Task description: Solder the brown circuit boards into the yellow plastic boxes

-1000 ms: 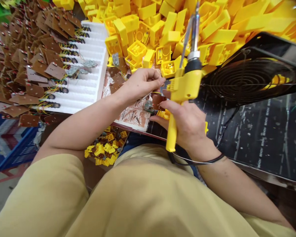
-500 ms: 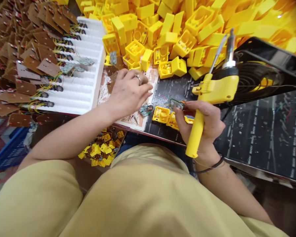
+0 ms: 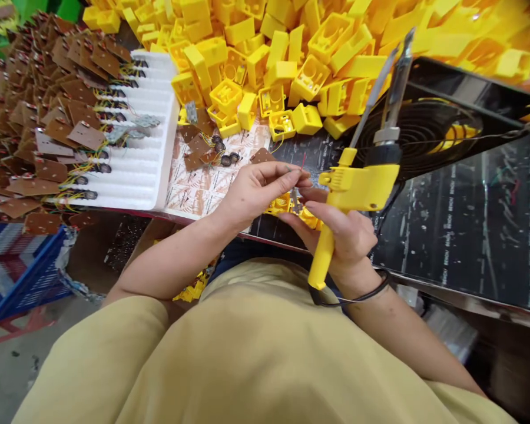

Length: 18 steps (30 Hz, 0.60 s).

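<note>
Left hand (image 3: 256, 191) has risen to pinch a small part (image 3: 294, 200) with the right hand (image 3: 340, 232), which grips the soldering gun (image 3: 357, 185)

place: small electronics assembly workshop
giveaway: yellow soldering gun (image 3: 357, 185) gripped in the right hand (image 3: 342, 232)
beyond the grip: big heap of yellow plastic housings (image 3: 291, 53)
left of it: brown circuit boards (image 3: 48, 118), white foam tray (image 3: 145, 135)
right of it: black fan (image 3: 437, 135)
</note>
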Each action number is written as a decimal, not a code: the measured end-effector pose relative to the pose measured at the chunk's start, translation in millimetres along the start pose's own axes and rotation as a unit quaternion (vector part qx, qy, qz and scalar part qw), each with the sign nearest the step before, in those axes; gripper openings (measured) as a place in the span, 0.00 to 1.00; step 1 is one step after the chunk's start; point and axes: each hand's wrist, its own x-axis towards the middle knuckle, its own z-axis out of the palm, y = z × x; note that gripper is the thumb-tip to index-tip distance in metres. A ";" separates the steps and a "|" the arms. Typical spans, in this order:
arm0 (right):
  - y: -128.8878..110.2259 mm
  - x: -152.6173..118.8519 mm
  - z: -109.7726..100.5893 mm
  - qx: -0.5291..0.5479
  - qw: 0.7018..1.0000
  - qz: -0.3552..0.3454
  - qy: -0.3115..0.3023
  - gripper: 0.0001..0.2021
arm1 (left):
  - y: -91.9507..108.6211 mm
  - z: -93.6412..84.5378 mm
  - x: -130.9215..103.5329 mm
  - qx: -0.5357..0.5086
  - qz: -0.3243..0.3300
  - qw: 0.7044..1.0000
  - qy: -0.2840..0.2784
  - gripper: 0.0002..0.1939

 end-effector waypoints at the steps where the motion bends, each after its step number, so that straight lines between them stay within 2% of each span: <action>1: 4.1 -3.1 -5.8 0.027 0.999 0.012 -0.022 0.22 | 4.3 -3.0 0.3 0.008 -0.006 1.000 -0.010 0.19; 3: 16.1 -9.2 -18.1 0.081 0.993 0.041 -0.079 0.26 | 17.4 -13.7 1.1 0.084 -0.007 0.995 -0.049 0.16; 5: 29.5 -13.4 -27.5 0.100 0.984 0.049 -0.138 0.29 | 30.5 -25.0 2.2 0.220 0.007 0.969 -0.114 0.14; 7: 39.2 -15.2 -30.6 0.091 0.978 0.031 -0.186 0.28 | 37.0 -30.2 2.8 0.368 0.030 0.912 -0.176 0.11; 9: 41.7 -14.6 -27.7 0.078 0.974 0.015 -0.211 0.22 | 35.3 -27.6 2.2 0.483 0.048 0.852 -0.196 0.10; 11: 37.9 -11.5 -23.4 0.059 0.978 0.000 -0.198 0.18 | 28.8 -20.7 0.5 0.538 0.046 0.820 -0.191 0.09; 14: 28.0 -4.1 -28.3 0.034 0.989 -0.001 -0.145 0.20 | 20.8 -12.5 -2.3 0.543 0.030 0.817 -0.190 0.09; 16: 23.5 -0.6 -44.7 0.036 0.994 0.014 -0.105 0.17 | 19.5 -10.3 -2.8 0.538 0.022 0.819 -0.198 0.09; 18: 22.2 -0.8 -70.1 0.046 0.994 0.038 -0.089 0.12 | 20.5 -8.8 -1.8 0.543 0.015 0.813 -0.210 0.09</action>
